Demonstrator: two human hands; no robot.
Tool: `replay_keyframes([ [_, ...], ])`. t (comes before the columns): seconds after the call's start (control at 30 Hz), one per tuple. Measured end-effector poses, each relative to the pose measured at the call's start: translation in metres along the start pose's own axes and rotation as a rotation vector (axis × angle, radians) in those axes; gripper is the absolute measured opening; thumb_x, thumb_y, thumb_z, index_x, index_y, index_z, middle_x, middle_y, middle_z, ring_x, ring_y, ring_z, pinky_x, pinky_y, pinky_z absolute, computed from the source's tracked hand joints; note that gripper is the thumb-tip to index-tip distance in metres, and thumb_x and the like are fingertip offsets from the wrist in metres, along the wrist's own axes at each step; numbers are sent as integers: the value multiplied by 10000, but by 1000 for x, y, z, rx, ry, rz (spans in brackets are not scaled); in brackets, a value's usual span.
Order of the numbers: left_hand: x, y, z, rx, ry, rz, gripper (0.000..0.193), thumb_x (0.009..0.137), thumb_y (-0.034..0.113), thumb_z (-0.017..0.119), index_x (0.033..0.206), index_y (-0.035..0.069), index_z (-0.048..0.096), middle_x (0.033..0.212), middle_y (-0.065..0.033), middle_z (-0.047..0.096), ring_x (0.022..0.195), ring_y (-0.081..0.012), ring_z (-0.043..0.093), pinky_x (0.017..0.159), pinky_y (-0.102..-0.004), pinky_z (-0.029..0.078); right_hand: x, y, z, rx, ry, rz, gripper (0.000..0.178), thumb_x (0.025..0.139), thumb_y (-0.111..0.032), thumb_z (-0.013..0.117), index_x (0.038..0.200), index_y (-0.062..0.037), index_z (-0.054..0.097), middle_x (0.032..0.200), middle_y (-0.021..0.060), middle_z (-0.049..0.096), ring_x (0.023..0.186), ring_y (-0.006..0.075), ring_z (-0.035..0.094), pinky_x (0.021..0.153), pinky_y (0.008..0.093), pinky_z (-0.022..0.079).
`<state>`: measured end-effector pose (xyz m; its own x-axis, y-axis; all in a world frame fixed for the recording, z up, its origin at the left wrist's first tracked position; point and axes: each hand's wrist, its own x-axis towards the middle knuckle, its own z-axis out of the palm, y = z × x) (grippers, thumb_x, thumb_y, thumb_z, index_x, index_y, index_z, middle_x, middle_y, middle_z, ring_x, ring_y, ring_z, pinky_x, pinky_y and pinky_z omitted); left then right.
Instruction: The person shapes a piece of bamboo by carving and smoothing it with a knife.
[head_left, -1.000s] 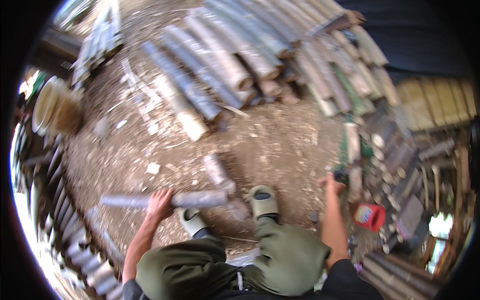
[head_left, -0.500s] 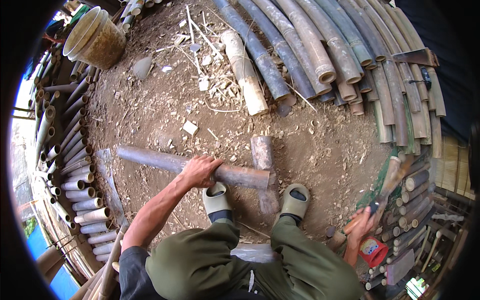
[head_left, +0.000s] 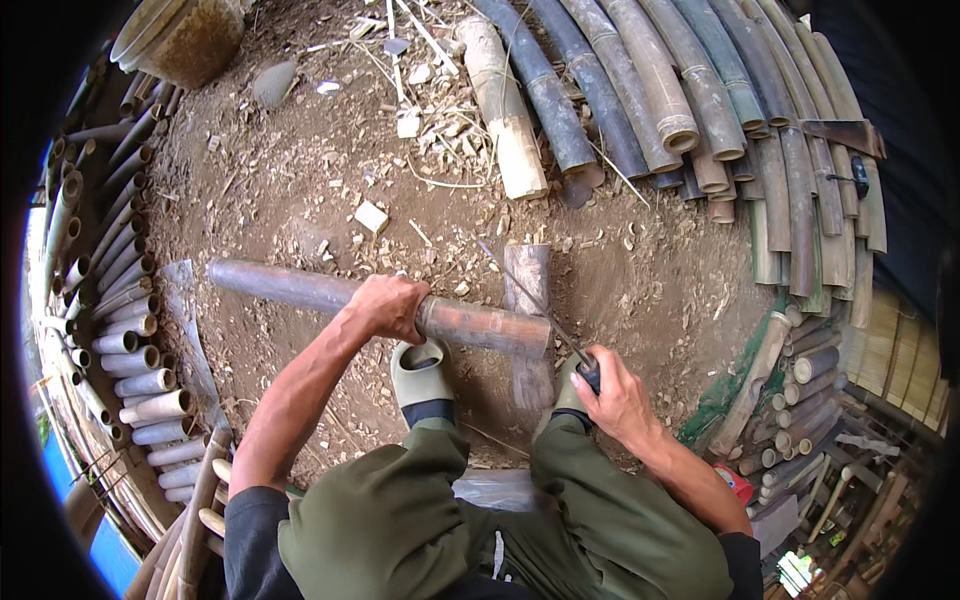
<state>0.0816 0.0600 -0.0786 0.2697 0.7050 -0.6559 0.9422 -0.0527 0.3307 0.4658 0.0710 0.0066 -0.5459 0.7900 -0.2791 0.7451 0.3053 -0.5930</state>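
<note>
A dark bamboo pole (head_left: 290, 283) lies across a short log block (head_left: 530, 272) on the dirt floor, its brownish end reaching just past the block. My left hand (head_left: 388, 305) wraps over the pole left of the block, above my left shoe. In front of my right knee, my right hand (head_left: 618, 395) is closed round the dark handle of a long thin-bladed tool (head_left: 535, 303). The blade shows edge-on and slants up and left, passing over the block and the pole's end. Whether it touches the pole, I cannot tell.
Split and whole bamboo poles (head_left: 640, 90) are piled at the far right, with a rusty blade (head_left: 845, 136) on top. Stacked bamboo tubes (head_left: 150, 383) line the left. A dirty bucket (head_left: 190, 45) stands far left. A red container (head_left: 735, 482) sits beside my right forearm.
My right hand has moved from the right side, near the red container, in to the pole's end, bringing the long thin-bladed tool. My left hand stays on the bamboo pole; the view has shifted slightly.
</note>
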Motion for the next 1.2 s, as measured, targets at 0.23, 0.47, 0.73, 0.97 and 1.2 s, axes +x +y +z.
replay_keyframes([
  [0.23,-2,-1,6,-6,15,25,599,585,533,833,962,106,648,859,-137,711,814,-331,704,731,-439,570,15,-28,1,102,180,-244,357,919,-262,678,1126,0,552,877,202,650,731,377,692,603,443,572],
  [0.47,-2,8,-9,-6,17,19,519,590,461,832,922,106,651,805,-125,706,747,-325,696,685,-442,554,22,21,12,-111,-115,64,354,927,-255,670,1117,16,544,804,194,659,681,381,690,556,443,541],
  [0.73,-13,11,17,-14,339,45,570,540,384,892,965,107,633,907,-94,683,908,-293,675,819,-435,536,25,16,20,-182,-155,70,345,947,-267,641,1046,38,514,791,222,655,671,323,704,578,433,578],
  [0.97,-19,10,37,39,529,53,551,538,338,882,983,128,637,890,-57,668,875,-270,659,801,-418,516,27,-25,8,181,178,-248,374,950,-300,640,1060,43,539,750,176,642,619,329,675,552,434,568],
  [1.2,-23,17,40,92,641,44,353,629,233,767,927,120,614,838,-49,636,850,-257,641,777,-419,491,29,2,8,75,-50,-15,329,943,-294,645,1088,-22,530,769,204,658,677,380,693,563,433,552],
])
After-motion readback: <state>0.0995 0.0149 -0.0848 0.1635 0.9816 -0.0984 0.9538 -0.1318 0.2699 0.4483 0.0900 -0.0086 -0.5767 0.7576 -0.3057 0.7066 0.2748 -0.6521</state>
